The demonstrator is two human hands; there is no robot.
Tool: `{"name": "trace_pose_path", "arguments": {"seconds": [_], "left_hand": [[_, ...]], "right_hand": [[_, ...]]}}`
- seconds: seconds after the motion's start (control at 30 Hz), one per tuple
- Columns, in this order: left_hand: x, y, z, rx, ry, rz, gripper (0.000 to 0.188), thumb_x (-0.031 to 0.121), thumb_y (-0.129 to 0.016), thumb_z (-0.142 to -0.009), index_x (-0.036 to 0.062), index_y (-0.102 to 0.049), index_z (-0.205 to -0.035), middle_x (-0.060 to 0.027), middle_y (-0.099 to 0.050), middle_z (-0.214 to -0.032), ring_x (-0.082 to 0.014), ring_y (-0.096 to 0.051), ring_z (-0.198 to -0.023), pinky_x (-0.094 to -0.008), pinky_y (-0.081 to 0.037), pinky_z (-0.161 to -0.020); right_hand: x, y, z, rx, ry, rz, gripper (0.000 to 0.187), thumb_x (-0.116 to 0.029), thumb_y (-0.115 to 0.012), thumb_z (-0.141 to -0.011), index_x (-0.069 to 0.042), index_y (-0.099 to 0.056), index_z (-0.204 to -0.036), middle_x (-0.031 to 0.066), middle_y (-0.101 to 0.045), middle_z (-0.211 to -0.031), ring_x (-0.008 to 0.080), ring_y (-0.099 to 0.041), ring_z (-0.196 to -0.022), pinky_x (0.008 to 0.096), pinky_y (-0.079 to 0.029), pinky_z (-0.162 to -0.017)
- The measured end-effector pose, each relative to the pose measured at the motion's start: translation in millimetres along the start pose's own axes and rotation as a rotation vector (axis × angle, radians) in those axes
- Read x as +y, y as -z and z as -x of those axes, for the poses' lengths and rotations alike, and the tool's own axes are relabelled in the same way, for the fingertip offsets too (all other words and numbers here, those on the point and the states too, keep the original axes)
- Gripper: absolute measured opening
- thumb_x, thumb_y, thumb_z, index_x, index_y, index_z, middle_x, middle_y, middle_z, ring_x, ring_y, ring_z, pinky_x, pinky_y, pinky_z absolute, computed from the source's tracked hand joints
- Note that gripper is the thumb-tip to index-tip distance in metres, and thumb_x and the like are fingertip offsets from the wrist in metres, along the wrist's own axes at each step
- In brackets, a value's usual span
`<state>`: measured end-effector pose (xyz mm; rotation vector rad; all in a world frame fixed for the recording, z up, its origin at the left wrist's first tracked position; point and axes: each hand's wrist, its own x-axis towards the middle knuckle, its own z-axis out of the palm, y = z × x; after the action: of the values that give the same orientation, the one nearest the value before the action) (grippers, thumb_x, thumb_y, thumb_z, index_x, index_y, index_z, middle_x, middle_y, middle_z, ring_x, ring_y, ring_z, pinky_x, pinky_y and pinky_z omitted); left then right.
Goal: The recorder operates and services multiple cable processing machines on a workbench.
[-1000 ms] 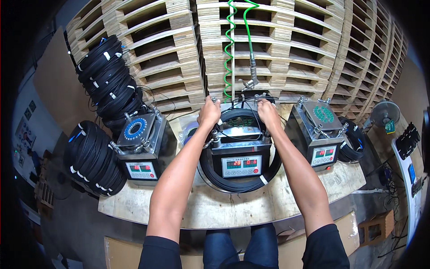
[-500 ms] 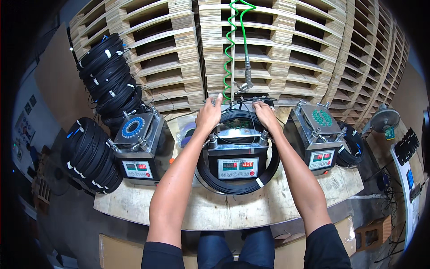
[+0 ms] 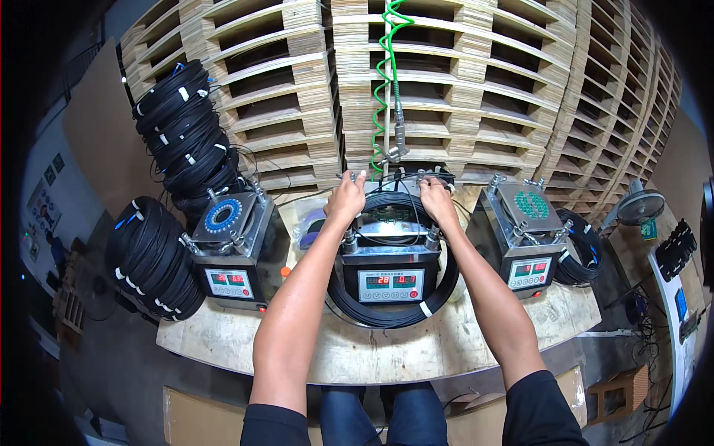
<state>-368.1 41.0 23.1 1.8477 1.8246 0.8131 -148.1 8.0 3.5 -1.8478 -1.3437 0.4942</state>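
A steel bench machine (image 3: 390, 251) with a red-and-green display stands at mid-table. A coil of thin black cable (image 3: 355, 315) loops around it, with white ties and strands crossing over its top. At its far left corner my left hand (image 3: 346, 198) is closed, fingertips and thumb on a metal corner clamp. Opposite, my right hand (image 3: 437, 201) pinches the far right corner clamp (image 3: 425, 178). My fingers partly hide both clamps. Two near corner clamps stick up at the front, the right one (image 3: 433, 238) uncovered. The machine's top plate is partly covered by the cable.
Similar machines stand left (image 3: 227, 249) and right (image 3: 526, 234). Black cable coils (image 3: 152, 256) are stacked at the left, and another coil (image 3: 584, 253) lies at the right. An air gun (image 3: 399, 141) hangs from a green hose before wooden pallets (image 3: 506, 97). A fan (image 3: 641, 207) stands far right.
My view has shifted slightly. Both hands stay at the far corners, the right fingers now drawn closer around the clamp. The display digits have changed, and the air gun has swung slightly left.
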Motion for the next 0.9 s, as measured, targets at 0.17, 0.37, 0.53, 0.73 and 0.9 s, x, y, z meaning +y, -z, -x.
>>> {"name": "trace_pose_path", "arguments": {"seconds": [0.17, 0.37, 0.53, 0.73, 0.9], "left_hand": [[7.5, 0.2, 3.7, -0.023, 0.029, 0.073, 0.076, 0.07, -0.036, -0.093, 0.0162, -0.038, -0.148, -0.0268, -0.057, -0.132, -0.0447, -0.051, -0.126, -0.0508, -0.04, -0.105], [-2.0, -4.0, 0.5, -0.004, -0.006, 0.136, 0.084, 0.07, -0.04, -0.092, 0.0086, -0.035, -0.148, -0.0287, -0.055, -0.133, -0.0445, -0.05, -0.128, -0.0473, -0.038, -0.108], [-7.3, -3.6, -3.9, -0.064, -0.042, 0.351, 0.079, 0.062, -0.047, -0.095, 0.003, -0.036, -0.146, -0.0306, -0.051, -0.137, -0.0401, -0.047, -0.132, -0.0406, -0.036, -0.108], [-4.4, -7.0, -2.8, -0.081, -0.014, 0.373, 0.081, 0.062, -0.048, -0.094, 0.0028, -0.033, -0.148, -0.0306, -0.05, -0.138, -0.0381, -0.046, -0.133, -0.0398, -0.036, -0.108], [-14.2, -2.8, -5.9, -0.049, -0.027, 0.303, 0.083, 0.065, -0.048, -0.09, 0.0107, -0.028, -0.151, -0.0321, -0.052, -0.135, -0.0455, -0.05, -0.128, -0.0467, -0.038, -0.107]], "right_hand": [[12.2, 0.6, -8.7, 0.058, 0.116, -0.021, 0.048, -0.038, -0.041, -0.097, -0.008, -0.058, -0.129, 0.0266, -0.061, -0.123, 0.0436, -0.056, -0.117, 0.0461, -0.044, -0.102], [7.5, 0.0, -4.9, 0.016, 0.031, -0.058, 0.052, -0.045, -0.043, -0.095, -0.009, -0.059, -0.13, 0.0284, -0.06, -0.124, 0.0445, -0.056, -0.119, 0.0482, -0.043, -0.103], [7.0, 0.9, -3.4, 0.026, 0.055, -0.065, 0.053, -0.046, -0.043, -0.095, -0.009, -0.058, -0.131, 0.0263, -0.061, -0.125, 0.0431, -0.056, -0.12, 0.048, -0.043, -0.102], [13.6, -1.3, -9.7, 0.03, 0.07, 0.004, 0.05, -0.042, -0.044, -0.095, -0.007, -0.06, -0.126, 0.0256, -0.061, -0.124, 0.0434, -0.057, -0.117, 0.0482, -0.044, -0.101], [13.2, -10.2, -12.6, 0.047, 0.125, -0.061, 0.035, -0.024, -0.047, -0.094, -0.003, -0.067, -0.113, 0.0219, -0.067, -0.115, 0.0372, -0.062, -0.111, 0.0394, -0.046, -0.098]]}}
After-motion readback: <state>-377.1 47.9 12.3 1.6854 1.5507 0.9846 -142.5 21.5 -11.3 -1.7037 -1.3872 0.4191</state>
